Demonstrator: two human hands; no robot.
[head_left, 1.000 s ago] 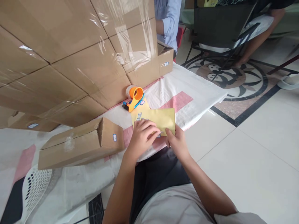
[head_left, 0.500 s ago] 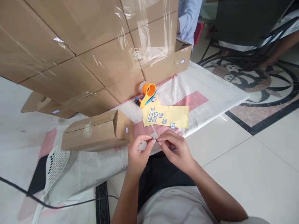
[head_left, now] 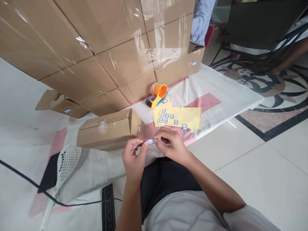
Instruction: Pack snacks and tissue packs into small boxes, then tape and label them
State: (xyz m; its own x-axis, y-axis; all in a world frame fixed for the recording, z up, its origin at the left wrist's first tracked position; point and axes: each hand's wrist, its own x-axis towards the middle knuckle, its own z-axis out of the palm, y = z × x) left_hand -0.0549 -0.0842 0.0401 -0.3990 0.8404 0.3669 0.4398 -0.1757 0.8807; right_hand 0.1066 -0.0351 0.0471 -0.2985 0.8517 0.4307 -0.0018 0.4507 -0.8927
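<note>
Between my two hands is a small blue-edged white sticker (head_left: 150,141), pinched at both ends. My left hand (head_left: 134,154) grips its left end with thumb and forefinger. On the other end, my right hand (head_left: 169,144) closes its fingertips. Just beyond my right hand lies a yellow backing sheet (head_left: 190,117) bearing several similar stickers, one of them at its near edge. To the left of my hands a closed cardboard box (head_left: 106,131) lies on the cloth, with a like sticker on its right end face.
A taped stack of cardboard boxes (head_left: 125,64) rises at the back. An orange tape dispenser (head_left: 160,93) sits before it. A white electric swatter (head_left: 68,163) and a black cable (head_left: 29,183) lie at left. Another person's sleeve (head_left: 202,22) shows behind the stack.
My hands have moved slightly left and drawn a little apart, and the sticker between them now shows its printed face. The whole view has shifted, with the scene sliding right.
</note>
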